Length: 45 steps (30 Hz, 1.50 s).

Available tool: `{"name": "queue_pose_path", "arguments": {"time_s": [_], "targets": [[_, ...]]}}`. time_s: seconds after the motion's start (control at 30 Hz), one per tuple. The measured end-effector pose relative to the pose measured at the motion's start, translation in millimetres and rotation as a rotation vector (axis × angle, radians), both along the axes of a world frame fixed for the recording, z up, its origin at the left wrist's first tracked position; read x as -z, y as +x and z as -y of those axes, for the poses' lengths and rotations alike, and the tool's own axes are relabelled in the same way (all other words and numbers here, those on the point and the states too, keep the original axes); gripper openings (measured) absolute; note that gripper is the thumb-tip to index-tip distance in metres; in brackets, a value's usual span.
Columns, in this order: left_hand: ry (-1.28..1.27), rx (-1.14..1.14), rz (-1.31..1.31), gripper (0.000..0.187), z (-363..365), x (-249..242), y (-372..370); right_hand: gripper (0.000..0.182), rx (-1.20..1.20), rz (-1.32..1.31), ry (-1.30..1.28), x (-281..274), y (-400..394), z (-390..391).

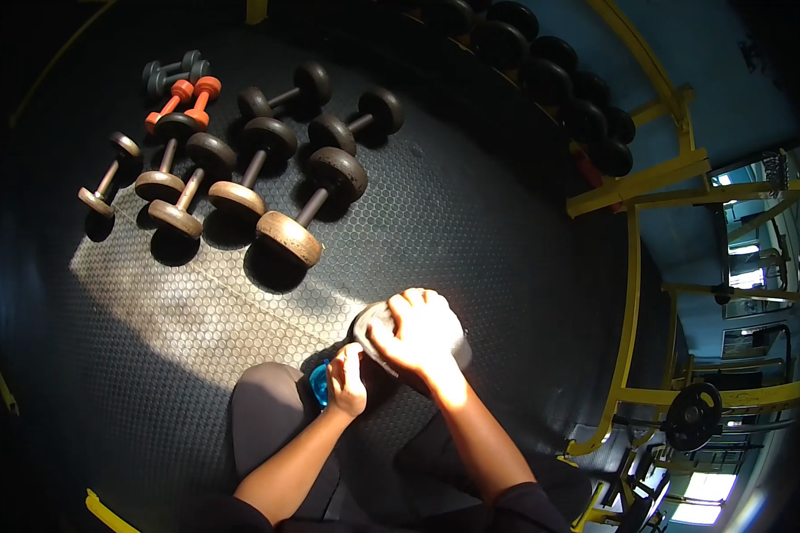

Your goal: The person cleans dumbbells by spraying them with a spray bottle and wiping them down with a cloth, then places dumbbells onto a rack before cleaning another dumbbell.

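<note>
My right hand (pixel 415 329) lies over the top of a dark rounded object (pixel 460 351), its fingers bent over it in bright sunlight. The object looks like a dumbbell head or a weight, mostly covered by the hand. My left hand (pixel 347 380) is at the object's left side, fingers bent upward near its edge. Just left of that hand, a blue item (pixel 319 384) shows in part beside my knee. What the left fingers hold, if anything, is hidden.
Several dark dumbbells (pixel 311 206) stand on the textured black floor (pixel 178 311) ahead and left, with orange dumbbells (pixel 206 89) behind. A rack of dark weights (pixel 547 82) is at the back. A yellow frame (pixel 633 302) with a plate (pixel 693 416) stands at right.
</note>
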<state>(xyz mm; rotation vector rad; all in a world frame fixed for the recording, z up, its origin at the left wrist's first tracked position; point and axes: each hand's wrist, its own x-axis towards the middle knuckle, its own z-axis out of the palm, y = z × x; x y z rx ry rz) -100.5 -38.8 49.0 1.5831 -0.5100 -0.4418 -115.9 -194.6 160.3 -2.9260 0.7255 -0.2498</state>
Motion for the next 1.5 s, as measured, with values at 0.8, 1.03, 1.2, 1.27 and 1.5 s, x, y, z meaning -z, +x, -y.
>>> {"name": "queue_pose_path", "arguments": {"time_s": [0.8, 1.03, 1.2, 1.27, 1.5], "targets": [[-0.326, -0.144, -0.276, 0.017, 16.1, -45.3, 19.5, 0.065, 0.377, 0.004, 0.033, 77.5, -141.8, -99.3], [-0.349, -0.184, -0.267, 0.016, 19.3, -46.7, 21.7, 0.053, -0.091, 0.096, -0.197, 58.2, -101.6, -62.0], [-0.206, -0.134, 0.020, 0.014, 15.0, -52.1, 25.0, 0.057, -0.251, 0.049, -0.205, 21.5, -72.5, -47.1], [-0.114, -0.086, 0.244, 0.031, 9.4, -33.9, 16.7, 0.056, -0.268, 0.080, -0.101, 21.0, -61.7, -43.8], [0.065, 0.232, 0.485, 0.075, -2.5, -37.3, 15.3, 0.052, -0.633, 0.203, 0.156, -6.9, -82.7, 35.6]]}}
